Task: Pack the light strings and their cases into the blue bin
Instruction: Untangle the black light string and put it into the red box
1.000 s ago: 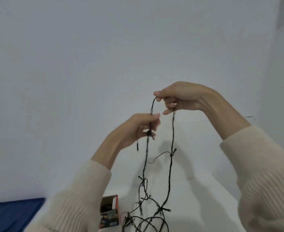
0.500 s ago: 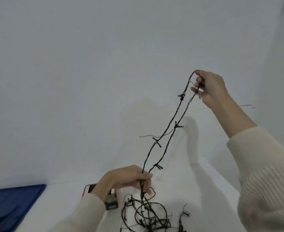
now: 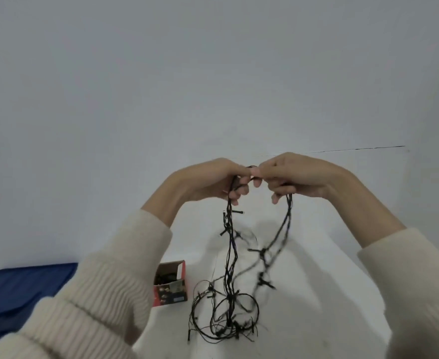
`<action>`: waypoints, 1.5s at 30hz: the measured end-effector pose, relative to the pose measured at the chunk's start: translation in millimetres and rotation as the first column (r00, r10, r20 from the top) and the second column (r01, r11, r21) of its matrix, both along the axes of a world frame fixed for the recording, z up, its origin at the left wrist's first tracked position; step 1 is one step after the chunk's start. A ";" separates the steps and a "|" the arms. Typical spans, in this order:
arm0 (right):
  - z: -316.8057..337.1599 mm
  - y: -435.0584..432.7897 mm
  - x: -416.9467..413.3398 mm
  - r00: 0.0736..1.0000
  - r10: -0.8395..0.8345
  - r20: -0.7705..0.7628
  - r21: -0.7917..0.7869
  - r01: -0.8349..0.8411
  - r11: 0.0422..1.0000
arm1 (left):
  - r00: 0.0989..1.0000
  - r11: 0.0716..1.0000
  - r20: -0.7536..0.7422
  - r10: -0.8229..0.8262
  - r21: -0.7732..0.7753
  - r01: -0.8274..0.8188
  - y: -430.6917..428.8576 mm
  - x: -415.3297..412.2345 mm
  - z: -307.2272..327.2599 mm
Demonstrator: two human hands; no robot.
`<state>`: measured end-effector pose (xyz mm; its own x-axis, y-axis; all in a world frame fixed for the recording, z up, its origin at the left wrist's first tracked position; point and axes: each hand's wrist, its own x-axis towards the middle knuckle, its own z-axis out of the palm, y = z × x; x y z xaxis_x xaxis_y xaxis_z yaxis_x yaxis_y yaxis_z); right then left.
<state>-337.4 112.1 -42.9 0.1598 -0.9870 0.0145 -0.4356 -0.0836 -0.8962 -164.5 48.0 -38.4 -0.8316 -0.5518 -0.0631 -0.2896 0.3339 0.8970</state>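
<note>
You hold both hands raised at the centre of the frame, fingertips almost meeting. Your left hand [image 3: 205, 181] curls its fingers round several gathered strands of the dark light string [image 3: 229, 255]. Your right hand [image 3: 301, 176] pinches the same string just beside it, and a short arc of wire bridges the two grips. A bundle of strands drops straight down from the left grip. From the right grip a single run curves down and inward, slightly blurred. Both end in a loose tangle of loops on the white table [image 3: 329, 307] at the lower centre of the frame.

The red case [image 3: 173, 283] stands open on the table just left of the tangle, partly behind your left sleeve [image 3: 104, 294]. Something dark sits inside it, too small to identify. A corner of the blue bin [image 3: 19, 286] shows at the lower left edge, well apart from the string, and its contents are out of sight.

You appear to be at the coiling step, gathering the string into hand-held loops, with most of it not yet taken up. The next move likely calls for passing the right hand's length into the left hand's bundle, then reaching down the free run for another length. The loops on the table cross one another, so draw them up slowly, since the small bulbs could snag and pull a knot tight. The coil then has to reach the case or the bin at the lower left.
</note>
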 end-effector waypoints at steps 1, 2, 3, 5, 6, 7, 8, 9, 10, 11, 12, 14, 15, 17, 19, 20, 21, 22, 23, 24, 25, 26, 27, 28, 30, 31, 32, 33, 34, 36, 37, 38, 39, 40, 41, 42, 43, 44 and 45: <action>3.5 1.1 -2.3 1.000 -0.001 -0.026 -0.019 0.001 1.000 | 1.000 0.998 -0.029 -0.006 0.061 0.007 -2.0 4.7 -9.3; 6.3 1.4 -5.2 0.999 -0.009 -0.038 -0.036 0.008 0.999 | 0.999 0.994 -0.051 -0.019 0.107 0.024 -3.6 9.6 -20.3; 8.3 1.2 -7.7 0.999 -0.023 -0.041 -0.053 0.021 0.998 | 0.997 0.989 -0.062 -0.036 0.139 0.044 -5.8 13.8 -32.2; 8.4 -1.6 -10.2 0.998 -0.064 -0.022 -0.091 0.062 0.994 | 0.996 0.981 -0.056 -0.075 0.174 0.084 -8.8 20.8 -55.4; 7.9 -3.6 -9.9 0.996 -0.087 0.016 -0.118 0.089 0.989 | 0.995 0.978 -0.030 -0.097 0.183 0.101 -9.8 24.0 -65.1; 7.8 -5.9 -10.1 0.989 -0.119 0.089 -0.149 0.131 0.980 | 0.992 0.975 0.016 -0.122 0.188 0.117 -10.2 27.6 -73.9; 8.5 -8.4 -11.7 0.966 -0.159 0.202 -0.176 0.195 0.965 | 0.985 0.974 0.083 -0.152 0.184 0.135 -10.2 31.4 -83.4; 11.0 -10.1 -14.1 0.927 -0.199 0.317 -0.199 0.270 0.942 | 0.973 0.973 0.149 -0.176 0.176 0.149 -9.1 35.2 -93.1; 14.4 -10.9 -17.0 0.890 -0.236 0.391 -0.221 0.340 0.914 | 0.966 0.972 0.182 -0.183 0.182 0.150 -8.4 39.2 -102.7; 17.0 -11.5 -20.2 0.871 -0.266 0.413 -0.247 0.388 0.888 | 0.970 0.969 0.168 -0.176 0.206 0.140 -7.7 43.3 -111.2; 17.8 -12.2 -23.1 0.865 -0.288 0.411 -0.271 0.417 0.867 | 0.976 0.965 0.142 -0.165 0.228 0.130 -7.9 46.3 -117.9; 14.2 -15.4 -22.3 0.857 -0.330 0.396 -0.307 0.462 0.832 | 0.978 0.971 0.150 -0.147 0.212 0.114 -6.5 48.7 -120.4; 10.8 -18.3 -18.9 0.847 -0.359 0.391 -0.328 0.493 0.806 | 0.972 0.983 0.199 -0.128 0.155 0.098 -5.3 48.6 -117.8; 3.0 -25.3 -14.0 0.813 -0.426 0.398 -0.369 0.567 0.736 | 0.958 0.999 0.286 -0.020 -0.025 0.028 -4.4 46.5 -106.9; -3.1 -29.9 -14.3 0.795 -0.494 0.352 -0.398 0.605 0.689 | 0.990 0.997 0.121 0.077 -0.039 -0.073 -2.0 44.2 -90.3; -6.7 -31.4 -16.7 0.805 -0.522 0.282 -0.407 0.593 0.695 | 0.994 0.994 -0.031 0.102 0.047 -0.101 -1.3 42.6 -82.4; -11.3 -32.4 -18.2 0.824 -0.535 0.189 -0.411 0.561 0.719 | 0.977 0.985 -0.174 0.124 0.139 -0.100 -0.8 40.8 -74.6; -17.7 -33.2 -18.8 0.843 -0.532 0.080 -0.405 0.515 0.755 | 0.949 0.973 -0.281 0.147 0.212 -0.088 -0.4 38.5 -67.6; -25.1 -32.9 -17.6 0.850 -0.524 -0.050 -0.393 0.466 0.793 | 0.922 0.962 -0.347 0.169 0.262 -0.078 1.0 35.5 -61.3; -33.3 -32.1 -15.2 0.834 -0.516 -0.195 -0.382 0.420 0.823 | 0.905 0.954 -0.382 0.186 0.292 -0.072 1.5 32.0 -57.3; -41.8 -30.2 -11.1 0.801 -0.514 -0.305 -0.393 0.386 0.835 | 0.900 0.948 -0.392 0.192 0.311 -0.066 2.1 28.5 -54.8; -50.2 -27.8 -5.8 0.781 -0.527 -0.334 -0.420 0.377 0.825 | 0.902 0.944 -0.386 0.191 0.324 -0.061 2.4 25.5 -53.2; -56.6 -22.6 1.8 0.792 -0.537 -0.289 -0.435 0.391 0.811 | 0.908 0.940 -0.376 0.188 0.336 -0.055 3.0 23.3 -52.2; -62.0 -17.0 10.1 0.834 -0.524 -0.174 -0.406 0.425 0.809 | 0.913 0.937 -0.364 0.185 0.346 -0.052 2.5 22.1 -52.7; -69.0 -6.1 26.5 0.909 -0.409 0.076 -0.180 0.416 0.892 | 0.923 0.930 -0.343 0.173 0.365 -0.039 3.3 20.4 -54.8; -72.5 -1.5 34.5 0.930 -0.331 0.161 -0.045 0.342 0.939 | 0.931 0.927 -0.326 0.161 0.375 -0.029 4.0 19.9 -56.3; -76.6 1.5 40.7 0.936 -0.265 0.232 0.057 0.259 0.964 | 0.942 0.925 -0.304 0.140 0.379 -0.016 4.9 19.2 -58.1; -80.8 2.4 44.5 0.932 -0.212 0.293 0.115 0.186 0.976 | 0.955 0.927 -0.275 0.115 0.374 -0.004 6.2 18.7 -59.5; -85.5 0.8 46.0 0.921 -0.174 0.350 0.146 0.130 0.981 | 0.965 0.931 -0.244 0.093 0.364 0.003 6.6 18.2 -60.8; -93.6 -5.0 46.2 0.871 -0.146 0.469 0.158 0.080 0.984 | 0.977 0.937 -0.201 0.068 0.350 0.007 5.2 18.3 -62.7; -95.8 -6.6 46.5 0.841 -0.150 0.520 0.150 0.083 0.985 | 0.981 0.935 -0.185 0.067 0.354 0.003 4.3 18.9 -63.1; -97.3 -7.8 46.2 0.816 -0.165 0.554 0.140 0.105 0.985 | 0.984 0.935 -0.166 0.071 0.354 -0.008 3.6 19.8 -63.7; -98.1 -8.8 44.8 0.801 -0.197 0.566 0.125 0.153 0.980 | 0.986 0.938 -0.146 0.084 0.347 -0.028 2.6 21.2 -64.4; -97.6 -10.2 43.2 0.786 -0.246 0.568 0.101 0.229 0.968 | 0.986 0.939 -0.131 0.106 0.339 -0.056 0.7 23.5 -65.6; -96.6 -10.9 41.4 0.761 -0.285 0.583 0.068 0.304 0.950 | 0.982 0.939 -0.124 0.140 0.331 -0.093 -1.1 26.9 -66.4; -95.6 -11.6 38.0 0.723 -0.305 0.620 0.041 0.359 0.932 | 0.977 0.939 -0.115 0.181 0.314 -0.137 -4.1 31.1 -67.6; -93.4 -11.5 33.3 0.673 -0.312 0.670 0.031 0.394 0.918 | 0.970 0.942 -0.096 0.225 0.276 -0.191 -7.7 35.7 -68.6; -90.5 -11.3 28.4 0.615 -0.308 0.726 0.038 0.412 0.911 | 0.960 0.944 -0.061 0.273 0.210 -0.255 -11.5 40.4 -69.7; -87.5 -10.0 23.5 0.559 -0.299 0.773 0.044 0.424 0.905 | 0.944 0.938 -0.015 0.329 0.124 -0.324 -15.0 44.8 -71.0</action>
